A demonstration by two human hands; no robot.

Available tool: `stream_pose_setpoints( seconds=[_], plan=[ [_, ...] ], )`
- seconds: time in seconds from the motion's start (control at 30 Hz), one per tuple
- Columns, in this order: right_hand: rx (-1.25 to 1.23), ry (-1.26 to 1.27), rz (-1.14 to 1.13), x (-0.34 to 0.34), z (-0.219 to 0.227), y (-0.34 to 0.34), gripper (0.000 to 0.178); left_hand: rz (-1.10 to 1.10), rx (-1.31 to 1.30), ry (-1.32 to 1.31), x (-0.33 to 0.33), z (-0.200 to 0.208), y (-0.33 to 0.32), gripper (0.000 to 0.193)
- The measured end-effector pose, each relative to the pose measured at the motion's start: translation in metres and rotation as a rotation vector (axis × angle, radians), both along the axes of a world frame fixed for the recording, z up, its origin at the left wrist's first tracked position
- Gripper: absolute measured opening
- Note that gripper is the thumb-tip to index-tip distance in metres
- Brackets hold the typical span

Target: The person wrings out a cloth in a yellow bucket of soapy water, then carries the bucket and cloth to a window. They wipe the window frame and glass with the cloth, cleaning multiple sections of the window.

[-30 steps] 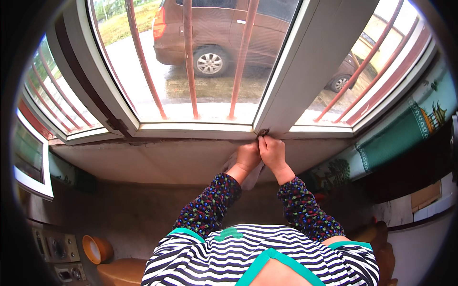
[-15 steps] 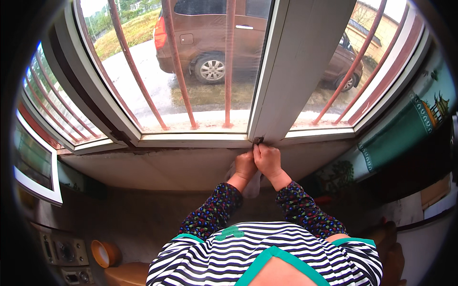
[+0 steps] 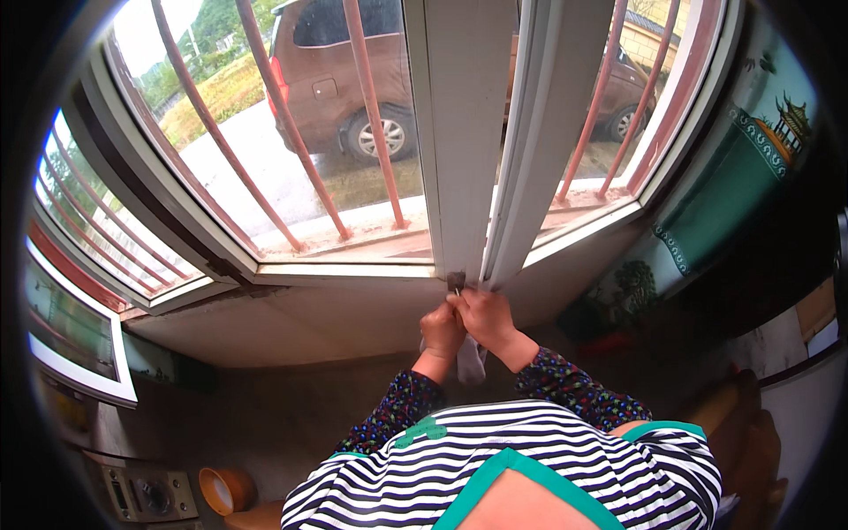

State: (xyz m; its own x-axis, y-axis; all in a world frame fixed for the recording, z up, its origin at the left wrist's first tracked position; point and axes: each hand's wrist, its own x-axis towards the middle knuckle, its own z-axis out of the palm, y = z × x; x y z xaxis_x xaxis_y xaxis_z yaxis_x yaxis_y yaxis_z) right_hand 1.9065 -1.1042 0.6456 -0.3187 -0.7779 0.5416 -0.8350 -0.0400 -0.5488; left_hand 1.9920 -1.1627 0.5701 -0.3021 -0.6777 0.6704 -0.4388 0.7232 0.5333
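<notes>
Both my hands are together in front of the window, just below the dark latch-like fitting (image 3: 456,281) low on the pale window frame (image 3: 459,159). My left hand (image 3: 442,329) is a closed fist, with a greyish cloth (image 3: 471,364) hanging under it between my wrists. My right hand (image 3: 488,318) is closed too, its thumb and fingertips pinched by the fitting. A small light sliver shows at those fingertips; its kind is too small to tell. Beside the fitting, a narrow upright gap (image 3: 505,124) stands between two frame uprights.
Reddish bars (image 3: 375,115) run outside the glass, with a brown van (image 3: 340,79) beyond. On the left a white-framed pane (image 3: 79,327) sticks inward. A green patterned curtain (image 3: 715,199) hangs at the right. Lower left are an orange pot (image 3: 227,490) and a metal-faced appliance (image 3: 150,490).
A gap has appeared between the two uprights as the window panel came apart from its neighbour. Both hands moved slightly left and down with the fitting. The view has shifted too.
</notes>
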Motion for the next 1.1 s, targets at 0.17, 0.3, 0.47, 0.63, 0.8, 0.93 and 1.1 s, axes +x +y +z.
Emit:
stream_pose_setpoints(
  seconds=[0.17,0.3,0.47,0.63,0.8,0.93,1.1],
  plan=[
    [0.607,-0.601,0.179,-0.049,-0.027,0.056,0.06,0.003,0.072,-0.031,0.031,0.013,0.031,0.012],
    [0.228,-1.577,0.495,-0.07,-0.071,0.078,0.097,-0.031,0.066,-0.046,0.072,0.016,0.068,0.012],
    [-0.214,-1.858,0.671,-0.052,-0.044,0.061,0.075,-0.095,0.029,-0.136,0.148,0.016,0.108,0.004],
    [-0.263,-1.878,0.553,-0.035,-0.039,0.084,0.06,-0.072,-0.135,-0.053,0.242,0.007,0.145,0.015],
    [-0.323,-1.891,0.489,-0.051,-0.056,0.158,0.054,0.113,-0.147,-0.059,0.325,0.007,0.181,0.022],
    [-0.422,-1.832,0.464,-0.073,-0.066,0.236,0.035,0.511,0.044,-0.046,0.393,-0.002,0.21,0.03],
    [-0.573,-1.846,-0.207,-0.095,-0.112,0.307,0.051,0.864,0.627,-0.018,0.417,-0.023,0.229,0.038]
  ],
)
